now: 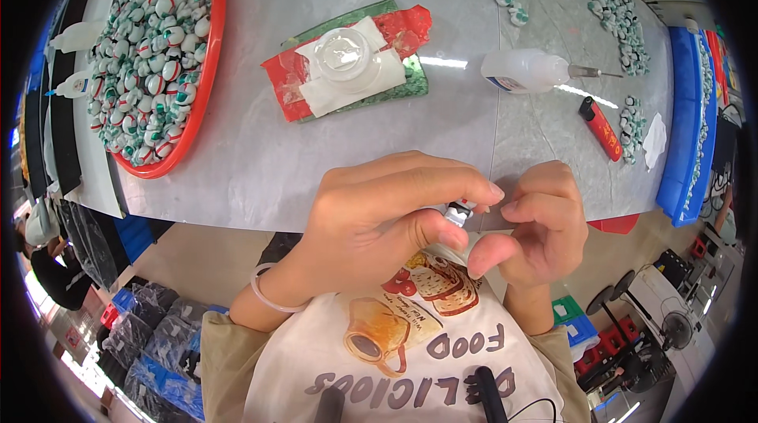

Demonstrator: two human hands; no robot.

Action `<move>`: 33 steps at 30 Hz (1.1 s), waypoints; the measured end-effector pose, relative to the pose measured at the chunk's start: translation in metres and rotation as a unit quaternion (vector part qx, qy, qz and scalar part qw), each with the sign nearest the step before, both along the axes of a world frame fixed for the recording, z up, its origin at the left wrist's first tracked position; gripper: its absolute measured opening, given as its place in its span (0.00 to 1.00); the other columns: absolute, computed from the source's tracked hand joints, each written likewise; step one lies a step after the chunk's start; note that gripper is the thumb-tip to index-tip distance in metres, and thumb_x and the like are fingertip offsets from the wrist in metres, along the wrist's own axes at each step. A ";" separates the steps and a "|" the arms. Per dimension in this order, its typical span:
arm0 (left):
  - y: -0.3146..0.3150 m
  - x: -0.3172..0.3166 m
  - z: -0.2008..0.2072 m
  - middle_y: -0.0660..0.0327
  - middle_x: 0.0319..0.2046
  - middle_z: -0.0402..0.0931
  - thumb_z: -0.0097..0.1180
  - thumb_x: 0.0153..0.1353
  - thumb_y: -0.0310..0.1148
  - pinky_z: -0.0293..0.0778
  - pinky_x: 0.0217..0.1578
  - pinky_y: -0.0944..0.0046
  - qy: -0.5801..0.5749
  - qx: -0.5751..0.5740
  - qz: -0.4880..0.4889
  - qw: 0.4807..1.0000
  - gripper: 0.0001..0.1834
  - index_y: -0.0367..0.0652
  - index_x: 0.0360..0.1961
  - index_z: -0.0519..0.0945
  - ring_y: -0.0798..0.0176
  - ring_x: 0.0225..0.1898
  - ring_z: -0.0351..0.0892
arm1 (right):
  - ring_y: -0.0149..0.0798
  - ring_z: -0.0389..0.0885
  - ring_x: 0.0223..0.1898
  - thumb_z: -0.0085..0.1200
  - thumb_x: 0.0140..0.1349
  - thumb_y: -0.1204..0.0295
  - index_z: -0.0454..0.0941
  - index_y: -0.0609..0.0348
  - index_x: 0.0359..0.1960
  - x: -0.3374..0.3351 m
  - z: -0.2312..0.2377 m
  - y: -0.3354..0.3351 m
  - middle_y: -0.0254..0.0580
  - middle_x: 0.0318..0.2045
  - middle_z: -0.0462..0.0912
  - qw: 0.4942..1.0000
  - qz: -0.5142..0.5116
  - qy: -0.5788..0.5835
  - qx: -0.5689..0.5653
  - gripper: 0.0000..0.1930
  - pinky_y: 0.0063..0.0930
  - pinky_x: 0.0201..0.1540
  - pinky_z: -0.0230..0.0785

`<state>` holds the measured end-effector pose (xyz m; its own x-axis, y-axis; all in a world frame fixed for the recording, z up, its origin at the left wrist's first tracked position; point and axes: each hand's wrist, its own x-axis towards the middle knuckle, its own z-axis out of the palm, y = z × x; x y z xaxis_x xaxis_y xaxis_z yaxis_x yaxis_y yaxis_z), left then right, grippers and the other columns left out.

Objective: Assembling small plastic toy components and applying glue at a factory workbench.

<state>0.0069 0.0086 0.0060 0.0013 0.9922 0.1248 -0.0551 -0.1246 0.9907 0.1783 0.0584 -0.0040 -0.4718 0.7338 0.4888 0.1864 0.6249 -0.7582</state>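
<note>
My left hand (pixel 371 214) is raised just past the table's near edge, pinching a small white-and-black figurine piece (pixel 457 215) with a bit of red between thumb and fingertips. Close beside it on the right is my right hand (pixel 553 222), its fingers curled and its thumb apart from the forefinger. Nothing shows between them, though its palm is hidden. Beyond the hands, a white squeeze bottle with a needle tip (pixel 525 71) lies on its side. A red stick-shaped thing with a black end (pixel 602 131) is near it.
A red basin (pixel 215 36) full of small white, green and red-striped pieces stands at the left. A small white cup (pixel 344 56) sits on paper over red and green wrappers. Many green-and-white figurines (pixel 624 28) lie far right, beside a blue bin (pixel 677 131).
</note>
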 end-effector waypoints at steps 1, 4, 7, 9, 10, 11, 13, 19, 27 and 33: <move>0.000 0.000 -0.001 0.55 0.30 0.77 0.58 0.46 0.28 0.73 0.27 0.69 0.006 0.005 0.003 1.000 0.12 0.34 0.34 0.77 0.62 0.29 0.77 | 0.34 0.66 0.19 0.63 0.30 0.51 0.70 0.56 0.26 -0.001 0.000 0.001 0.35 0.20 0.70 1.000 0.003 -0.003 0.004 0.26 0.22 0.19 0.56; -0.004 0.001 0.002 0.52 0.29 0.77 0.57 0.51 0.36 0.72 0.28 0.68 0.011 0.010 0.016 1.000 0.16 0.31 0.33 0.77 0.62 0.29 0.77 | 0.35 0.66 0.19 0.63 0.30 0.51 0.70 0.57 0.26 -0.002 0.002 -0.001 0.36 0.20 0.70 1.000 0.008 -0.001 0.008 0.26 0.22 0.19 0.56; -0.007 0.000 -0.001 0.53 0.29 0.77 0.57 0.52 0.35 0.72 0.30 0.68 -0.022 0.003 0.021 1.000 0.15 0.32 0.34 0.77 0.62 0.30 0.77 | 0.36 0.66 0.19 0.62 0.33 0.51 0.70 0.59 0.25 -0.001 0.000 -0.003 0.38 0.19 0.70 1.000 0.005 0.002 -0.003 0.25 0.23 0.19 0.57; -0.010 -0.001 0.005 0.54 0.29 0.77 0.56 0.53 0.34 0.72 0.31 0.66 -0.105 -0.022 0.000 0.994 0.16 0.31 0.37 0.76 0.61 0.31 0.77 | 0.37 0.66 0.20 0.62 0.35 0.52 0.69 0.60 0.25 0.002 0.000 -0.004 0.40 0.19 0.70 1.000 0.006 0.007 -0.011 0.25 0.24 0.20 0.57; -0.010 -0.009 0.010 0.54 0.29 0.77 0.56 0.53 0.34 0.72 0.31 0.66 -0.087 -0.016 0.012 0.996 0.16 0.31 0.37 0.76 0.61 0.31 0.77 | 0.37 0.66 0.20 0.61 0.38 0.53 0.69 0.61 0.25 0.003 -0.001 -0.006 0.40 0.19 0.69 1.000 -0.009 0.007 -0.023 0.23 0.24 0.20 0.57; -0.011 -0.021 0.019 0.54 0.30 0.77 0.56 0.53 0.34 0.72 0.32 0.66 0.005 0.064 0.038 0.997 0.16 0.30 0.37 0.76 0.60 0.31 0.77 | 0.37 0.66 0.20 0.61 0.41 0.55 0.69 0.62 0.24 0.003 0.000 -0.009 0.41 0.19 0.69 0.999 -0.026 0.002 -0.037 0.22 0.24 0.21 0.57; -0.015 -0.050 0.032 0.52 0.33 0.76 0.57 0.52 0.31 0.71 0.33 0.64 0.189 0.161 0.110 0.962 0.15 0.28 0.36 0.74 0.58 0.32 0.76 | 0.36 0.64 0.22 0.58 0.46 0.54 0.68 0.63 0.24 0.004 0.001 -0.013 0.40 0.20 0.67 0.998 -0.027 0.003 -0.048 0.22 0.24 0.23 0.56; -0.015 -0.138 0.042 0.56 0.35 0.75 0.57 0.47 0.24 0.68 0.39 0.62 0.574 0.127 0.365 0.722 0.13 0.36 0.36 0.75 0.56 0.37 0.73 | 0.33 0.62 0.24 0.55 0.53 0.61 0.66 0.64 0.25 -0.002 0.003 -0.009 0.39 0.21 0.66 0.998 -0.014 -0.017 -0.053 0.17 0.22 0.26 0.56; -0.019 -0.152 0.047 0.53 0.46 0.69 0.48 0.56 0.33 0.59 0.51 0.56 0.565 0.087 0.385 0.724 0.14 0.41 0.43 0.74 0.51 0.49 0.66 | 0.38 0.68 0.20 0.62 0.36 0.74 0.69 0.62 0.21 -0.035 0.050 -0.013 0.40 0.19 0.69 0.996 0.076 0.038 -0.040 0.13 0.25 0.22 0.58; -0.002 -0.154 0.032 0.51 0.54 0.62 0.44 0.59 0.40 0.53 0.56 0.53 0.637 0.009 0.340 0.692 0.20 0.46 0.51 0.70 0.46 0.57 0.56 | 0.32 0.71 0.18 0.59 0.32 0.75 0.73 0.55 0.14 -0.078 0.109 -0.030 0.31 0.18 0.71 0.970 0.219 0.059 -0.084 0.06 0.19 0.16 0.57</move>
<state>-0.1474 0.0064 0.0377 -0.3444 0.8163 0.4638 0.9388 0.2947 0.1785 0.0999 0.0281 0.1046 -0.7048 0.5495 0.4487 -0.1631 0.4901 -0.8563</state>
